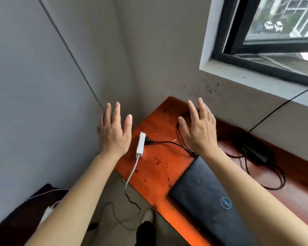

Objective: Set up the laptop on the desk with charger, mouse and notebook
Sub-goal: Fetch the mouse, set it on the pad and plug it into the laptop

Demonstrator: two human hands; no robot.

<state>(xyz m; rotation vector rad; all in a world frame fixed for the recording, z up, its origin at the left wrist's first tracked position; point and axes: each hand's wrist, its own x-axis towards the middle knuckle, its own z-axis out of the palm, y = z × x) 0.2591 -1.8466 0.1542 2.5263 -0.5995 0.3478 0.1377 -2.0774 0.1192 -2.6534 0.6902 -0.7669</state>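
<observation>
A closed black laptop (203, 199) lies flat on the reddish wooden desk (158, 125). Its black charger brick (256, 153) sits near the wall, and the black cable (169, 142) runs from there to a white power strip (140, 145) at the desk's left edge. My left hand (114, 134) is raised in the air left of the strip, fingers straight and spread, holding nothing. Above the desk, over the cable, my right hand (198, 130) hovers with straight fingers and holds nothing. I see no mouse or notebook.
The desk stands in a corner, with grey walls on the left and behind. A window (267, 32) is above right, and a black wire (281, 105) hangs from its sill. The strip's white cord (132, 173) drops to the floor. A dark seat (20, 215) is at lower left.
</observation>
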